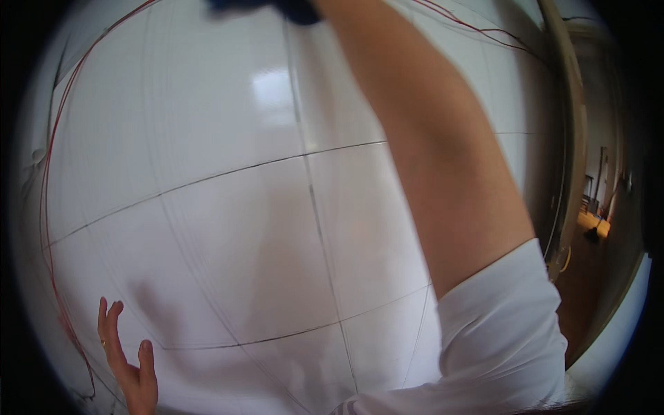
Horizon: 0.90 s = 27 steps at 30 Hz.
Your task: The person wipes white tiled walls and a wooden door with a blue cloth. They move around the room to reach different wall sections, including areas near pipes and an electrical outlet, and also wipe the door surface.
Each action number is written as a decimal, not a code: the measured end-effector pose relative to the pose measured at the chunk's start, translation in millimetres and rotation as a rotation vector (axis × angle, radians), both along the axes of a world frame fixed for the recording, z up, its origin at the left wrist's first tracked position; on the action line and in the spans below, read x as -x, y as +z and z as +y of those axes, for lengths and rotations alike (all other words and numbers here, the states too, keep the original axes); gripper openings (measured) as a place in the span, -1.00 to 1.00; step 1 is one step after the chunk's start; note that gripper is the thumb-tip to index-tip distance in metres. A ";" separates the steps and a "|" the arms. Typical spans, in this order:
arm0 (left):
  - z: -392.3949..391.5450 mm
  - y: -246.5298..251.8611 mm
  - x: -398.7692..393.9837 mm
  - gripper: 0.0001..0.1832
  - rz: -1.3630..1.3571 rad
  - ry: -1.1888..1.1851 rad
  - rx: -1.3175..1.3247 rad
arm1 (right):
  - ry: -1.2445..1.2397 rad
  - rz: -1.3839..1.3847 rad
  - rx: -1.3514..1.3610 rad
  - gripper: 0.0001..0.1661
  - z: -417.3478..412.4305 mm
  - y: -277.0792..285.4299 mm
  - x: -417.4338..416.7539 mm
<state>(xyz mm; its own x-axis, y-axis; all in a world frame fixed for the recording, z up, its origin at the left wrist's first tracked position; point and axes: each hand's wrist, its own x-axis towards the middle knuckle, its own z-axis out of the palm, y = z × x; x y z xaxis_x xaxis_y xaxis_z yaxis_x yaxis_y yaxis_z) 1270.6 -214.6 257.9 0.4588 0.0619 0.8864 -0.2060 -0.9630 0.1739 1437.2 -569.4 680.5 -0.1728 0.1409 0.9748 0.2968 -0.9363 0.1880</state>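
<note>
My left hand [135, 371] is raised at the lower left with its fingers apart and nothing in it. A ring is on one finger, and a blurred shadow of the hand falls on the glossy white tiled wall [223, 114] beside it. My right arm reaches up across the view in a rolled white sleeve [498, 321]. Its hand is out of view past the top edge. By the wrist there, a blurred dark blue thing [298, 10] shows, cut off by the edge; I cannot tell whether it is a cloth or a glove.
Thin red wires [47, 171] run down the left side of the wall, and more red wires [482, 32] cross the upper right. At the right stands a wooden door frame [575, 104]. Past it lies a brown floor [581, 306] with small, indistinct objects farther back.
</note>
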 end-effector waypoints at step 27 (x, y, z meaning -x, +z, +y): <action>24.4 -7.4 -9.2 -0.34 -0.042 -0.057 0.050 | -0.672 0.111 -0.203 -0.49 -380.5 -79.4 1.1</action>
